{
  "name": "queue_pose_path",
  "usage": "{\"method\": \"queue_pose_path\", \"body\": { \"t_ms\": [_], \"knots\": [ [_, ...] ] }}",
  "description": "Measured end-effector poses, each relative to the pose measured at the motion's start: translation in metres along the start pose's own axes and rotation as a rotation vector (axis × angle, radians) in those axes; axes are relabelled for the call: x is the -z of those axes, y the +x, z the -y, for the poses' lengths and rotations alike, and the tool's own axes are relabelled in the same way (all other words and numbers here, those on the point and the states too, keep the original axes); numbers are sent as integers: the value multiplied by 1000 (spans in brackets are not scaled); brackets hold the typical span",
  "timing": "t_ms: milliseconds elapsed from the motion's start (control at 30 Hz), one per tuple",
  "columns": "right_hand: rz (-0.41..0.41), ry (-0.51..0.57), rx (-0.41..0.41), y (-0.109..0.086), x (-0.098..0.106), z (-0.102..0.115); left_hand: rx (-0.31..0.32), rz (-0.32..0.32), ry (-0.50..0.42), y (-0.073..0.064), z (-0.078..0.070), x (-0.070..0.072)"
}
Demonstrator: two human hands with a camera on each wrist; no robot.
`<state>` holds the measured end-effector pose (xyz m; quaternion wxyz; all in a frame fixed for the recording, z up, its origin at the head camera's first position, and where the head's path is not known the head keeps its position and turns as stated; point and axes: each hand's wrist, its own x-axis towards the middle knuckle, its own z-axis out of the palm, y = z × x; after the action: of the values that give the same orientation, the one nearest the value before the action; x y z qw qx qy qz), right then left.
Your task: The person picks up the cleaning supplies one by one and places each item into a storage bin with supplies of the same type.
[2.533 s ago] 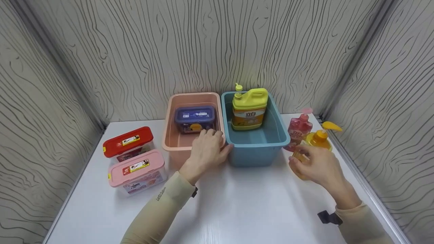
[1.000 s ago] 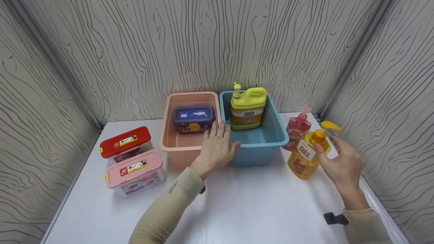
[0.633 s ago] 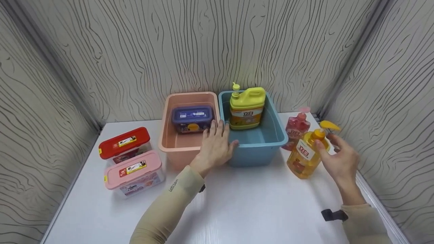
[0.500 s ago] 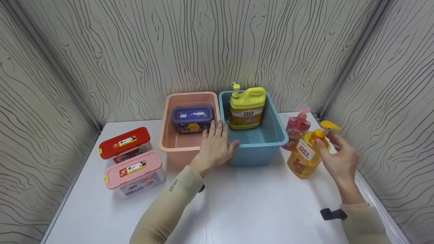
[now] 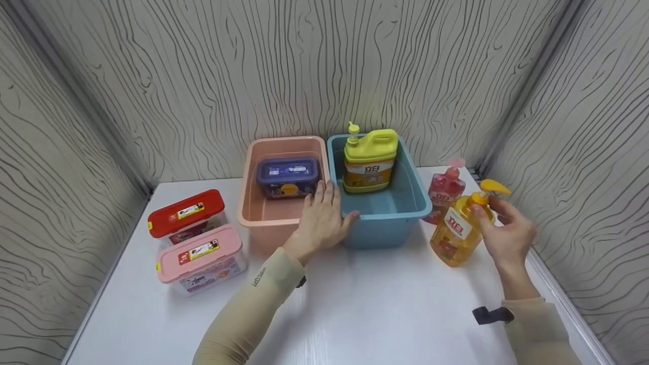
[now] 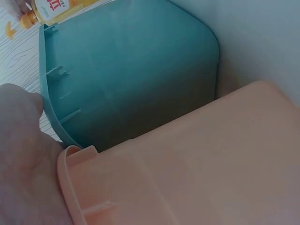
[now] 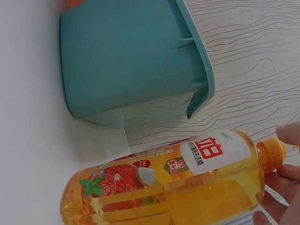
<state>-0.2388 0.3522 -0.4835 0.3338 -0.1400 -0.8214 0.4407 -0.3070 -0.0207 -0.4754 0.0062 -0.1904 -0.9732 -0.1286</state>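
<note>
Two hands (image 5: 323, 220) (image 5: 508, 235), two tubs (image 5: 274, 234) (image 5: 385, 234), three lidded boxes (image 5: 187, 213) (image 5: 200, 253) (image 5: 288, 175), two pump bottles (image 5: 456, 238) (image 5: 443, 190), one handled jug (image 5: 370, 167)

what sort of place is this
Perhaps a small staged booth: patterned panels on three sides, with grey corner strips, close in a white table bearing plastic bins and pump bottles.

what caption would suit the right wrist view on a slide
The right hand grips an amber bottle by its neck, next to a blue tub.
</note>
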Motion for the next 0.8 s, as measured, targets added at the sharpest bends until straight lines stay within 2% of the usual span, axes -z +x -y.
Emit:
{"method": "queue_pose_path", "body": {
  "t_ms": [367,533,800],
  "knots": [
    [9,96,-77,6,-10,-7,-7,-3,18,0,1,-1],
    [17,109,-123,6,-13,-7,-14,-14,46,0,0,-1],
    [38,156,-201,8,-16,-6,-15,-18,36,0,1,-3]
  ]
}}
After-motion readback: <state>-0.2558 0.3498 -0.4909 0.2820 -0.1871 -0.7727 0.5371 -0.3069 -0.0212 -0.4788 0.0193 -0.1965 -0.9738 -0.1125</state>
